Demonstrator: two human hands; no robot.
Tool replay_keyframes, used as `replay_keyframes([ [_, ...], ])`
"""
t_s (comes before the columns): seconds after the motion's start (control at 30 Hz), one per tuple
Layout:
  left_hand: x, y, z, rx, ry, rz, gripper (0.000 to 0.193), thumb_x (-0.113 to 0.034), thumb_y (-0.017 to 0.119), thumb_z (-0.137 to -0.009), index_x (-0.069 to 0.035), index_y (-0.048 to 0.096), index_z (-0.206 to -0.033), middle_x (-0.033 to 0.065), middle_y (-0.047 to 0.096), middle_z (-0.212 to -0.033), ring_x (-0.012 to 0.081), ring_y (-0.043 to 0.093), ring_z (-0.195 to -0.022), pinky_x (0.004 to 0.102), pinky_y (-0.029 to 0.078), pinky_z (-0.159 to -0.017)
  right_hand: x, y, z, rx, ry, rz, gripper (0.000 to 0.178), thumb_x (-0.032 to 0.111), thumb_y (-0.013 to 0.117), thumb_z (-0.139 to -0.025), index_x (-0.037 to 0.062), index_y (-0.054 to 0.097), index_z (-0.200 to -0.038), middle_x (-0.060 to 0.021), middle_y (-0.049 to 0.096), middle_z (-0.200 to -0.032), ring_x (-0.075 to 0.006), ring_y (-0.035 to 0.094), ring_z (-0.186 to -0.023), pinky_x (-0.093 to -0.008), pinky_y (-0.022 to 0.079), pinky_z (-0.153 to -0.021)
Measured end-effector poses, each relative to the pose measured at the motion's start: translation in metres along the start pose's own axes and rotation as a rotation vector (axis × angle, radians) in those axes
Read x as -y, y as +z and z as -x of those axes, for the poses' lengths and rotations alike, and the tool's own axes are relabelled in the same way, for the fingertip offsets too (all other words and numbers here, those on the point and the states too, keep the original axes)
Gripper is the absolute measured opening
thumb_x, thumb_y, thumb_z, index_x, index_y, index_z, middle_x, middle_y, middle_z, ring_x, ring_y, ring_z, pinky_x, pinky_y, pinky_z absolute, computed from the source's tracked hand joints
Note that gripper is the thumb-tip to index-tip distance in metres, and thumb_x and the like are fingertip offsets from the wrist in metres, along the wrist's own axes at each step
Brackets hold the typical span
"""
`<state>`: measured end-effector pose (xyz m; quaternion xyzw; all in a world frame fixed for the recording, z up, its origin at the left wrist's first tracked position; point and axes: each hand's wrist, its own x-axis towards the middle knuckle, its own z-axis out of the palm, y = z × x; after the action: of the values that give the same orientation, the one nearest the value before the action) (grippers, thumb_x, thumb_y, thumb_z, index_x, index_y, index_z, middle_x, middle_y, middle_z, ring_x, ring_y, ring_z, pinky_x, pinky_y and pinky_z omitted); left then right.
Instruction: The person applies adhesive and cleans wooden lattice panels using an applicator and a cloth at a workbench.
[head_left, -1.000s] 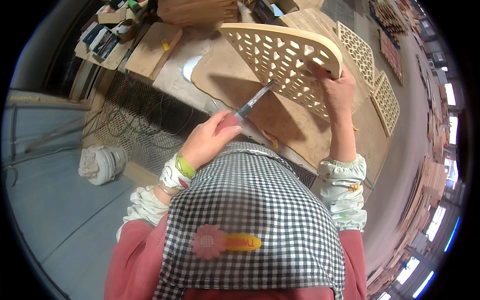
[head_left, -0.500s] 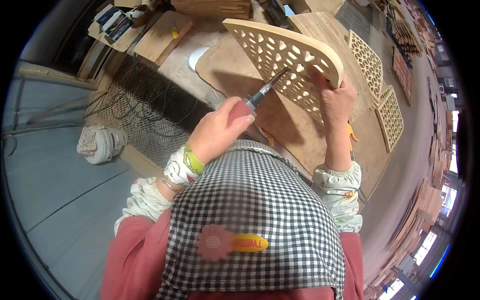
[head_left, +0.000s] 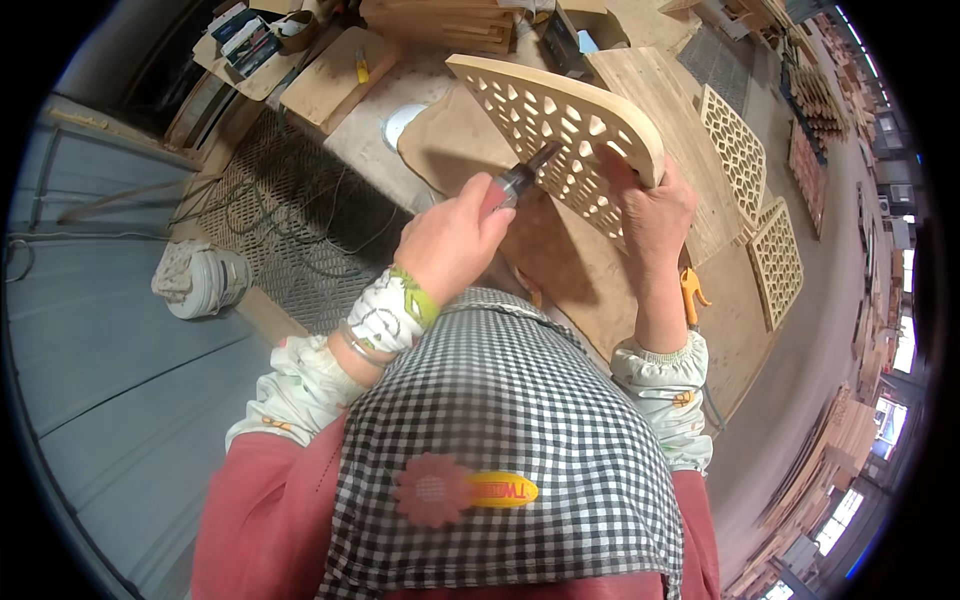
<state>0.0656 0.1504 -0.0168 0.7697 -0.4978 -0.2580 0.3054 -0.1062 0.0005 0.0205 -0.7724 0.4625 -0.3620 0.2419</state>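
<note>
My left hand is closed round the red handle of a hand tool with a black collar and a narrow metal blade. The blade's dark tip meets the face of a light wooden openwork panel, among its cut-out holes; how deep it reaches I cannot tell. Tilted up on edge above the bench, the panel has a rounded corner at the right. There my right hand grips its edge, with the thumb on the pierced face and some fingers hidden.
Under the panel lies a brown sheet on the bench. Two more openwork panels rest at the right, near a plain board and an orange-handled tool. A white bucket stands on the floor at left, beside cables on perforated matting.
My left hand has moved up and right, closer to the panel, and less of the blade shows. The panel and my right hand have shifted slightly left.
</note>
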Motion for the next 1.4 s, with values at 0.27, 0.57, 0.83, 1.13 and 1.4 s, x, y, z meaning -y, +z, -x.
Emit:
replay_keyframes([
  [0.27, 0.020, -0.034, 0.044, 0.221, 0.002, 0.487, 0.053, -0.025, 0.065, -0.098, -0.002, 0.052, -0.144, 0.0073, 0.069, -0.102, 0.0144, 0.065, -0.086, 0.0295, 0.052, -0.080, -0.017, -0.014, -0.004, 0.009, 0.124, -0.164, 0.035, 0.024, 0.085, -0.085, 0.0072, 0.076, -0.114, -0.0079, 0.077, -0.093, -0.0162, 0.071, -0.082, -0.0319, 0.055, -0.075],
  [0.57, -0.002, -0.060, 0.046, 0.277, -0.101, 0.652, 0.052, -0.025, 0.060, -0.103, -0.002, 0.048, -0.148, -0.0022, 0.057, -0.083, 0.0038, 0.050, -0.061, 0.0211, 0.041, -0.054, 0.002, -0.001, 0.004, -0.005, 0.037, -0.028, 0.027, 0.023, 0.087, -0.083, 0.0070, 0.074, -0.102, -0.0097, 0.075, -0.084, -0.0223, 0.073, -0.076, -0.0337, 0.055, -0.071],
  [0.83, -0.018, -0.070, 0.042, 0.289, -0.170, 0.723, 0.046, -0.025, 0.054, -0.106, -0.001, 0.051, -0.145, -0.0029, 0.056, -0.080, 0.0026, 0.048, -0.059, 0.0196, 0.039, -0.052, 0.013, 0.000, 0.007, 0.006, -0.079, -0.012, 0.025, 0.023, 0.086, -0.084, 0.0068, 0.073, -0.098, -0.0090, 0.071, -0.081, -0.0241, 0.068, -0.069, -0.0322, 0.054, -0.067],
  [1.13, -0.021, -0.066, 0.033, 0.286, -0.209, 0.764, 0.047, -0.026, 0.059, -0.105, 0.002, 0.055, -0.141, -0.0034, 0.057, -0.074, 0.0026, 0.049, -0.061, 0.0207, 0.040, -0.054, 0.013, 0.008, 0.012, 0.037, -0.142, 0.021, 0.025, 0.026, 0.087, -0.082, 0.0090, 0.072, -0.093, -0.0071, 0.071, -0.083, -0.0236, 0.068, -0.071, -0.0320, 0.054, -0.066],
  [1.4, -0.010, -0.063, 0.025, 0.461, -0.215, 0.838, 0.046, -0.026, 0.052, -0.107, 0.001, 0.050, -0.144, -0.0006, 0.057, -0.077, 0.0032, 0.049, -0.057, 0.0193, 0.040, -0.051, -0.011, -0.001, 0.009, 0.013, -0.180, 0.102, 0.025, 0.025, 0.087, -0.082, 0.0087, 0.072, -0.095, -0.0070, 0.072, -0.085, -0.0255, 0.069, -0.073, -0.0330, 0.055, -0.067],
])
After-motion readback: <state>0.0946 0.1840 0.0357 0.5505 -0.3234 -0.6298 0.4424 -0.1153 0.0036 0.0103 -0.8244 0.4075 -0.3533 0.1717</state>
